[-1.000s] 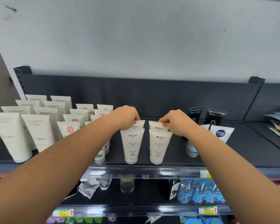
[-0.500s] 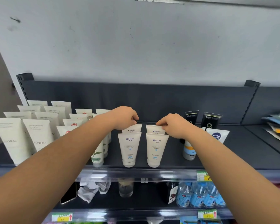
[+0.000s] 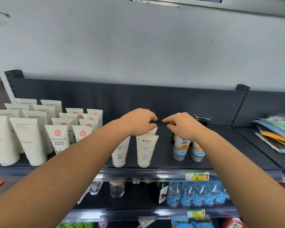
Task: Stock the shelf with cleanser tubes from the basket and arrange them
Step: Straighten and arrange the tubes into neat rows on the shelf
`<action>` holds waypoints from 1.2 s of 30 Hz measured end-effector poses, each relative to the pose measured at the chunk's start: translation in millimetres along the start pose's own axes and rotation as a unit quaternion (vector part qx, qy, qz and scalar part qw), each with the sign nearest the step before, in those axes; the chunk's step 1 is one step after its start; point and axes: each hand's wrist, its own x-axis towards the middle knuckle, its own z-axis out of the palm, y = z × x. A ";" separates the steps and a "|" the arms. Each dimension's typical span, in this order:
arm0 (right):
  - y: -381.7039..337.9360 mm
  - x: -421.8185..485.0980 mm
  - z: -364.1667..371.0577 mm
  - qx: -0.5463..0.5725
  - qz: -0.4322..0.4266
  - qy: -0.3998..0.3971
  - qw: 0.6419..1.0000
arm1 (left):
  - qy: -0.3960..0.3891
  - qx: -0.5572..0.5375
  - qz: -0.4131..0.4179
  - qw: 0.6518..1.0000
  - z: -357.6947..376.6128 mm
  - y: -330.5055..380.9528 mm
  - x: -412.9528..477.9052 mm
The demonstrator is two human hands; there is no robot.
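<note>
— On the top shelf (image 3: 163, 163), are the cleanser tubes (image 3: 145, 150) held?
— No; left hand (image 3: 138, 122) and right hand (image 3: 181, 125) hover empty, fingers loose. Square both rows, labels forward.

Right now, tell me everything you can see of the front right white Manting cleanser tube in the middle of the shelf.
The front right Manting cleanser tube is white, looks like soft plastic, and stands upright on its cap, crimped flat end up. It carries a small dark blue logo mark and faint blue print lower down. It stands near the dark shelf front edge, close beside a matching tube, contact unclear, with another directly behind. Neither hand touches it; the left hand hovers above.
</note>
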 end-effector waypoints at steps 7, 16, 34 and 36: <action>40.3 -35.9 -14.5 -0.034 0.071 0.023 0.997 | -0.013 0.003 0.037 0.999 11.8 25.2 13.4; 93.3 -82.2 -3.5 -0.001 0.171 0.037 0.985 | -0.019 -0.013 0.060 0.998 32.8 54.4 29.6; 147.2 -56.8 32.2 0.064 0.090 0.078 0.991 | 0.019 -0.085 -0.088 0.992 97.2 96.4 69.1; 151.9 -56.9 40.1 0.102 0.080 0.094 0.987 | 0.035 -0.079 -0.096 0.992 102.0 95.3 70.4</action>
